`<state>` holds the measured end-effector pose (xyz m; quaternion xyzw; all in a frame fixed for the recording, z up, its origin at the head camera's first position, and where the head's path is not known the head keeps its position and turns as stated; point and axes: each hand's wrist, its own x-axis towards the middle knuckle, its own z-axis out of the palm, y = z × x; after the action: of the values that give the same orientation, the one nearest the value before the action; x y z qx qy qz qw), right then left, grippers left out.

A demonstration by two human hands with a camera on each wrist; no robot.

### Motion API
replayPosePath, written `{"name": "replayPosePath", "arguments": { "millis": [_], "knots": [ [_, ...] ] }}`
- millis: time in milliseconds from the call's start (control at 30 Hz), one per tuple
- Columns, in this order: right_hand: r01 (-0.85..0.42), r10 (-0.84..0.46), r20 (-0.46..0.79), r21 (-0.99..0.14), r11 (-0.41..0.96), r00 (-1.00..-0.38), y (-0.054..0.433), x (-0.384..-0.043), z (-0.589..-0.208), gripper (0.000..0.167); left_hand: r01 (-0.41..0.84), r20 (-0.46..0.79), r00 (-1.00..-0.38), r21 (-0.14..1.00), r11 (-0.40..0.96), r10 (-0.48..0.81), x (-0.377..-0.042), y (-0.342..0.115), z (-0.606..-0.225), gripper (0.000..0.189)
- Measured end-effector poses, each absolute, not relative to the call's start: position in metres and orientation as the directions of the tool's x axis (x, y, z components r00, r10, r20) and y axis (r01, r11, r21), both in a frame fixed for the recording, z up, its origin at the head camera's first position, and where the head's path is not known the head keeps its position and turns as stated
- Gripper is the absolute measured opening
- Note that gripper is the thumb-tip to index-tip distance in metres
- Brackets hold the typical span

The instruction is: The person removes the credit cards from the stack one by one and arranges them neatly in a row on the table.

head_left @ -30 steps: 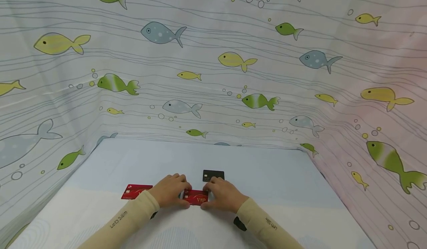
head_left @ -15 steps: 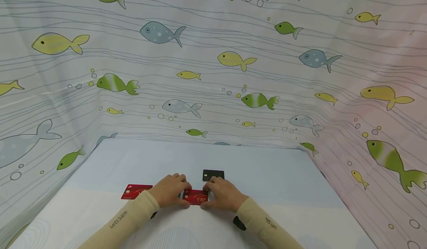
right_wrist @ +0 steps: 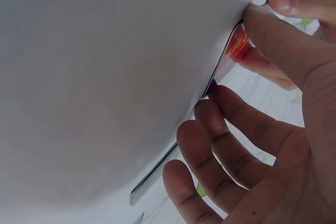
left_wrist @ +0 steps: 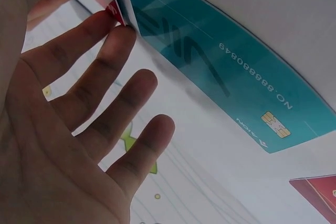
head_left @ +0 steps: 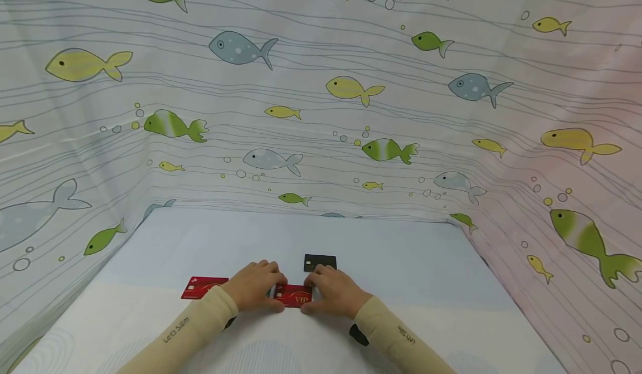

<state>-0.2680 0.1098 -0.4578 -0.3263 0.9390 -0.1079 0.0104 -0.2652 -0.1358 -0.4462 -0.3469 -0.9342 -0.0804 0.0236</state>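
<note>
Both hands hold a red VIP card [head_left: 293,296] in the middle of the table, in the head view. My left hand [head_left: 256,287] grips its left end, thumb at the near corner and fingertips at the far one. From the other side my right hand [head_left: 337,295] grips the right end the same way. A teal card [left_wrist: 231,61] with a chip lies by the left fingertips in the left wrist view, mostly hidden by that hand in the head view. Just beyond the right fingers lies a black VIP card [head_left: 320,262], partly covered by them.
Another red card [head_left: 203,287] lies left of the left hand, its near right part behind the sleeve. All of this is on a pale table [head_left: 401,262] with fish-print curtain [head_left: 311,112] behind and at both sides.
</note>
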Motion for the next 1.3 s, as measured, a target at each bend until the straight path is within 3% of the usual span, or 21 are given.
{"name": "replayPosePath", "arguments": {
  "millis": [600,1067,1300],
  "knots": [
    [-0.606,-0.615,0.030,-0.206,0.768,-0.788,0.107,-0.267,-0.453,0.049,0.649,0.090,-0.761,0.139,0.748,0.643,-0.265,-0.137,-0.444,0.050],
    [-0.502,-0.514,0.048,-0.310,0.807,-0.856,0.133,-0.282,-0.445,0.049,0.630,0.134,-0.777,0.159,0.760,0.615,-0.276,-0.122,-0.441,0.047],
    [-0.480,-0.484,0.062,-0.297,0.826,-0.873,0.154,-0.295,-0.449,0.050,0.601,0.146,-0.799,0.179,0.779,0.583,-0.294,-0.110,-0.441,0.051]
  ]
}}
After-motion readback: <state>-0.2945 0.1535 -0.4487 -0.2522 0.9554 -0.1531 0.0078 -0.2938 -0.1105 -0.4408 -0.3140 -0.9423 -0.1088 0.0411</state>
